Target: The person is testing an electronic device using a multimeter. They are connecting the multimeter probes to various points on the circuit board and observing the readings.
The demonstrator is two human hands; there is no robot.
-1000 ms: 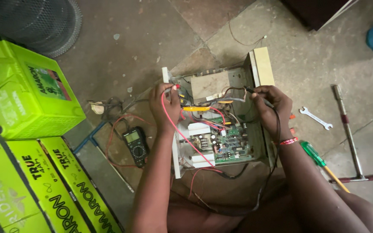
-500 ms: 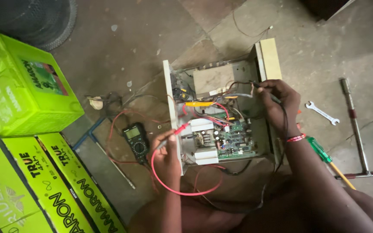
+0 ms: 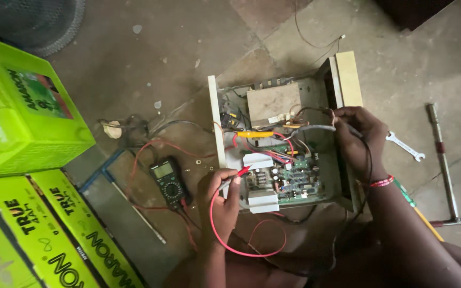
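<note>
Pinching the thin red-tipped meter probe (image 3: 239, 173) in the left hand (image 3: 221, 200) by its stiff plastic shaft beside the open grey metal inverter case (image 3: 217, 122), right hand (image 3: 356, 141) gripping the black probe lead inside, looks light and fiddly.

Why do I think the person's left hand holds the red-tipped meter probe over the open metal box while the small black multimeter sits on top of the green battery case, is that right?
Not quite. The head view shows the small black multimeter lying on the concrete floor, beside the open metal box, not on the green battery case. The left hand does hold the red-tipped meter probe over that box.
</note>
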